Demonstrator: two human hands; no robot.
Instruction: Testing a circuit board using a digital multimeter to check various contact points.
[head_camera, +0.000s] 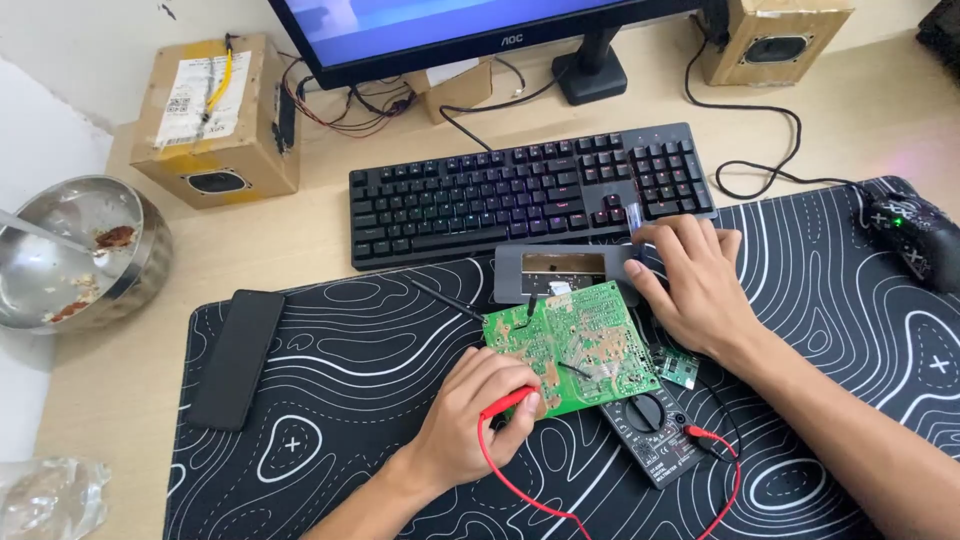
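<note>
A green circuit board (580, 340) lies solder side up on the black desk mat (330, 360), partly over a dark multimeter (655, 435). My left hand (475, 410) grips a red probe (507, 402) near the board's lower left corner; its red lead loops down toward the front edge. My right hand (690, 280) rests at the board's upper right edge, fingers on a grey flat device (560, 270), with a small clear part (633, 215) at its fingertips. A black probe (450, 300) lies to the left, pointing at the board. A small green module (678, 366) sits beside the multimeter.
A black keyboard (530, 190) and monitor stand (590, 75) sit behind the mat. Cardboard box speakers (215, 120) stand at the back left and back right. A steel bowl (75, 250) with food scraps is at the left, a black phone (237, 357) on the mat, a game controller (910, 235) at the right.
</note>
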